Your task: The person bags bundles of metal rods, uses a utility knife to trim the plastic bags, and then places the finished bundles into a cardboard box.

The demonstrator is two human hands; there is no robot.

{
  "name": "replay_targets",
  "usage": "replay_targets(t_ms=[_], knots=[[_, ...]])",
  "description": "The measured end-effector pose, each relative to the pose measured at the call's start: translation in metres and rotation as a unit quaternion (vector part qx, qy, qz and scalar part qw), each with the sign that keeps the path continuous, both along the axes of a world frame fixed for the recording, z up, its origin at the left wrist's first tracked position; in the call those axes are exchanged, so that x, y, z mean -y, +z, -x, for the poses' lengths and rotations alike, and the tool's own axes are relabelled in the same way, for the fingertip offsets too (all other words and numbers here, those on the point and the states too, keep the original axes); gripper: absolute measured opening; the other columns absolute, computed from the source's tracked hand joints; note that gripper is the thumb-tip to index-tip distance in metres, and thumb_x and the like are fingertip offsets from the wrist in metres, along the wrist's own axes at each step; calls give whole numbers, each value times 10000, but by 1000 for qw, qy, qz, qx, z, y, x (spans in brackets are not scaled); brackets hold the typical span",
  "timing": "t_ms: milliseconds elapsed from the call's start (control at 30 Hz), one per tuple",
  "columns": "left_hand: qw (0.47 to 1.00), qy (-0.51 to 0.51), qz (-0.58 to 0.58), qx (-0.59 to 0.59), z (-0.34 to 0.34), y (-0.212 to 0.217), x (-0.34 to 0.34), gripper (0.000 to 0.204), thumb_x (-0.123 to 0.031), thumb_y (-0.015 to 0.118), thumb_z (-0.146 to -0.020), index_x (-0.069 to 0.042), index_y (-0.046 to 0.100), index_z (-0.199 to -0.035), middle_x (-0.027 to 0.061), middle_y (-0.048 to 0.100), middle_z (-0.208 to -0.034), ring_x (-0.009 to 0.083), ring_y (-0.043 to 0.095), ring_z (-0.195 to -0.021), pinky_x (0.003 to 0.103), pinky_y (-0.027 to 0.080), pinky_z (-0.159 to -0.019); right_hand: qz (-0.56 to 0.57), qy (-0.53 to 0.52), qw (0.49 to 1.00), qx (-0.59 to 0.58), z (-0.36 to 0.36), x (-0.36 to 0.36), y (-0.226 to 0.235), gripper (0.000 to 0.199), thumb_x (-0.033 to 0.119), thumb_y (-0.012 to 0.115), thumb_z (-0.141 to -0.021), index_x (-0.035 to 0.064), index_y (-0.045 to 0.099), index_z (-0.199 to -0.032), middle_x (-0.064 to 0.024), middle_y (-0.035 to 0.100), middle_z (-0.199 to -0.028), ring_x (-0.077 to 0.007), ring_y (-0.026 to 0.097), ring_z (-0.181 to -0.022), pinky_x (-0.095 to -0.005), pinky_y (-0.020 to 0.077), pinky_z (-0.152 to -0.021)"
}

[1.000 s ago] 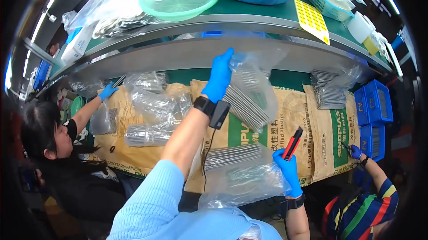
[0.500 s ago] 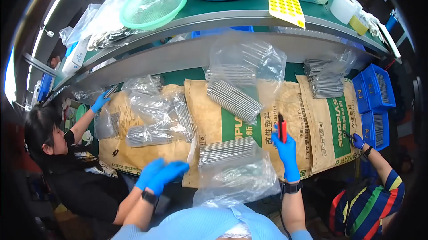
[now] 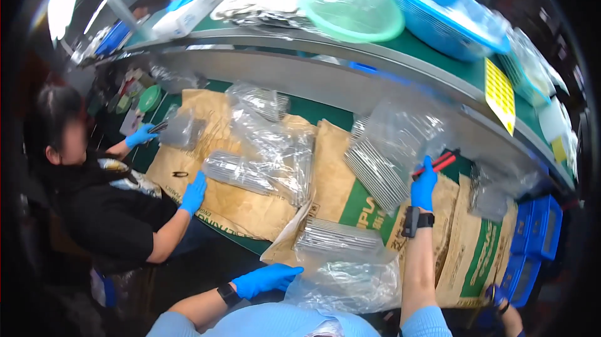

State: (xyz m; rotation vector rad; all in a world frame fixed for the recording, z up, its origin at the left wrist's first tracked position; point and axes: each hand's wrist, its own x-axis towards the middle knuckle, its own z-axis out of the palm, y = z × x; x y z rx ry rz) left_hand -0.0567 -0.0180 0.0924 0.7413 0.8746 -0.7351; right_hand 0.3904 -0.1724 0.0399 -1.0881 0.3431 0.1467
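Note:
My left hand (image 3: 268, 279), in a blue glove, is open, its fingers stretched toward a clear plastic bag (image 3: 350, 284) at the table's near edge; contact is unclear. A bundle of thin metal rods (image 3: 338, 237) lies at that bag's far end. My right hand (image 3: 424, 188), also gloved in blue, is closed around a slim red-and-black hand tool (image 3: 436, 165) whose exact kind does not show. Just left of that hand is another bundle of metal rods (image 3: 377, 173). A second clear bag (image 3: 410, 127) partly covers its far end.
Brown paper sacks (image 3: 332, 149) cover the table. At the left a co-worker in black (image 3: 106, 212) holds dark rods. More bagged rods (image 3: 238, 171) lie between us. Blue bins (image 3: 529, 237) stand at the right, near another person's hand (image 3: 496, 295). A shelf (image 3: 432, 61) with baskets spans the back.
My view has turned leftward. My left hand has come from beside the co-worker's hand to the near bag. My right hand has moved farther forward, and the red-and-black tool now tilts right.

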Motion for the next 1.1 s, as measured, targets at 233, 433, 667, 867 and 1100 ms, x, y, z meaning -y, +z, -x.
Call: replay_targets(t_ms=[233, 433, 667, 867, 1100], knots=[[978, 121, 170, -24, -27, 46, 12, 442, -348, 491, -878, -30, 477, -1185, 42, 574, -1072, 138, 547, -960, 277, 425, -873, -9, -16, 997, 72, -63, -26, 29, 144, 212, 637, -790, 109, 539, -811, 18, 390, -627, -86, 360, -541, -264, 316, -485], [959, 220, 180, 1, -33, 64, 28, 404, -332, 477, -886, -45, 493, -1171, 49, 581, -1057, 135, 558, -940, 262, 444, -847, 161, 149, 970, 102, -43, 21, 63, 126, 199, 617, -799, 97, 547, -827, 31, 405, -595, -71, 365, -491, -250, 305, -435], [956, 242, 160, 41, -18, 50, 24, 351, -324, 487, -882, -59, 535, -1106, 30, 591, -976, 103, 564, -863, 256, 466, -769, 396, 603, 685, -104, 173, 147, 100, 472, 253, 650, -769, 52, 513, -1173, -23, 594, -739, -96, 553, -563, -241, 450, -504], [981, 178, 17, 69, -10, 70, 29, 330, -316, 491, -881, -61, 544, -1084, 26, 584, -913, 102, 558, -813, 259, 465, -739, 146, 517, 819, -203, 242, 182, 68, 508, 219, 522, -867, 73, 350, -1322, 39, 514, -793, -48, 455, -649, -178, 393, -608], [977, 153, -134, 65, -56, 86, 21, 370, -174, 373, -923, -65, 400, -1275, 87, 509, -1154, 165, 505, -1028, 289, 391, -920, 160, 577, 787, -151, 204, 97, 92, 283, 277, 567, -833, 47, 606, -994, 57, 455, -607, -45, 418, -551, -195, 345, -505]])
